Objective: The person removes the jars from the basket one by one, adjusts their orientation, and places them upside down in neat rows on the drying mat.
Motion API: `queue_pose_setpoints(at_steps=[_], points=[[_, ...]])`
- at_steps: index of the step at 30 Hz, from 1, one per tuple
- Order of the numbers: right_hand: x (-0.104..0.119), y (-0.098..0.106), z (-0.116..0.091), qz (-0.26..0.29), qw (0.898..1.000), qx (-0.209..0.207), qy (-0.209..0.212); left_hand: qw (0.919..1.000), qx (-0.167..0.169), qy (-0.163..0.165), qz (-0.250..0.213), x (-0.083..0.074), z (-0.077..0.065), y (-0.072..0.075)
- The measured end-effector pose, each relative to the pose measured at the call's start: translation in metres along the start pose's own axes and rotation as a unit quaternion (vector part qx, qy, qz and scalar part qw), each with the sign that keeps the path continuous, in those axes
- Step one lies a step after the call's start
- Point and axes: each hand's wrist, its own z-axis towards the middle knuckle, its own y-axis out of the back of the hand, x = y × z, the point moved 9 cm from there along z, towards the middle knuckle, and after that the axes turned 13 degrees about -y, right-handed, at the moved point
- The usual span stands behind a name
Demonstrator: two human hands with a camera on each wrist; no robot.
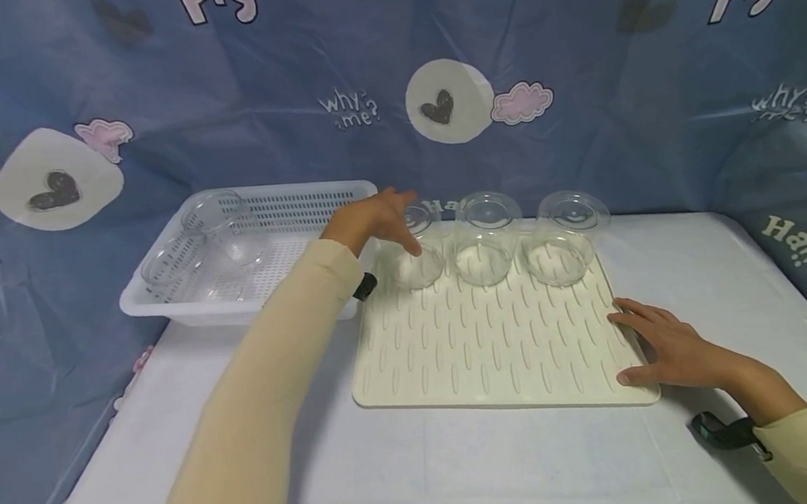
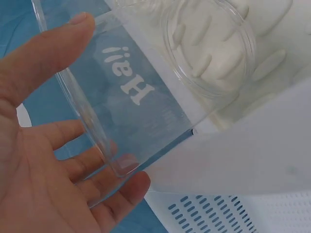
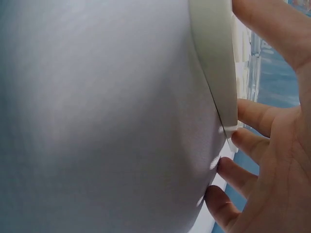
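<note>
My left hand (image 1: 376, 218) reaches around a clear cylindrical container (image 1: 415, 267) on the cream ridged mat (image 1: 485, 357). In the left wrist view, its fingers are spread; some fingertips show through the clear wall (image 2: 146, 131), and the thumb lies over its other end. Whether it presses the wall is hard to tell. Two more clear containers, a middle one (image 1: 483, 261) and a right one (image 1: 558, 258), stand beside it along the mat's far side. My right hand (image 1: 678, 348) rests with spread fingers at the mat's right edge, touching it, as the right wrist view also shows.
A white perforated basket (image 1: 192, 309) stands left of the mat, holding several clear containers (image 1: 212, 249). White cloth (image 1: 509, 467) covers the table. Behind hangs a blue printed sheet (image 1: 573, 45).
</note>
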Motion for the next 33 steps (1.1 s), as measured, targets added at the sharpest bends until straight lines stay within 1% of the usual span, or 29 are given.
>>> queue_pose_setpoints(at_steps=[3, 6, 9, 12, 15, 18, 19, 23, 28, 30, 33], points=[[0.0, -0.001, 0.0, 0.006, 1.0, 0.005, -0.003, 0.9999, -0.005, -0.006, -0.008, 0.002, -0.002, -0.001], [-0.001, -0.003, 0.001, 0.01, 1.0, 0.011, -0.008, 0.9998, -0.002, -0.006, -0.017, 0.006, -0.002, -0.003], [-0.001, -0.005, 0.001, 0.005, 1.0, 0.013, -0.011, 0.9999, 0.003, -0.002, -0.012, 0.01, -0.005, -0.005], [-0.001, -0.005, 0.001, 0.002, 1.0, 0.013, -0.011, 1.0, 0.0, -0.008, 0.0, 0.013, -0.01, -0.003], [-0.001, -0.004, 0.0, -0.001, 1.0, 0.011, -0.009, 0.9997, -0.013, -0.019, 0.004, 0.015, -0.02, 0.005], [-0.001, -0.002, -0.001, -0.006, 1.0, 0.008, -0.006, 0.9991, -0.028, -0.031, 0.009, 0.019, -0.033, 0.017], [-0.001, -0.002, -0.001, -0.006, 1.0, 0.007, -0.005, 0.9991, -0.029, -0.029, 0.01, 0.022, -0.038, 0.02], [-0.001, -0.002, -0.001, -0.008, 1.0, 0.008, -0.007, 0.999, -0.035, -0.027, -0.001, 0.039, -0.054, 0.031], [-0.002, -0.003, -0.001, -0.014, 1.0, 0.005, -0.01, 0.9975, -0.058, -0.034, -0.022, 0.063, -0.074, 0.041], [-0.002, -0.003, -0.001, -0.014, 1.0, 0.004, -0.011, 0.997, -0.066, -0.036, -0.014, 0.073, -0.083, 0.044], [-0.002, -0.004, -0.001, -0.014, 1.0, 0.002, -0.012, 0.9968, -0.075, -0.03, 0.003, 0.084, -0.098, 0.045]])
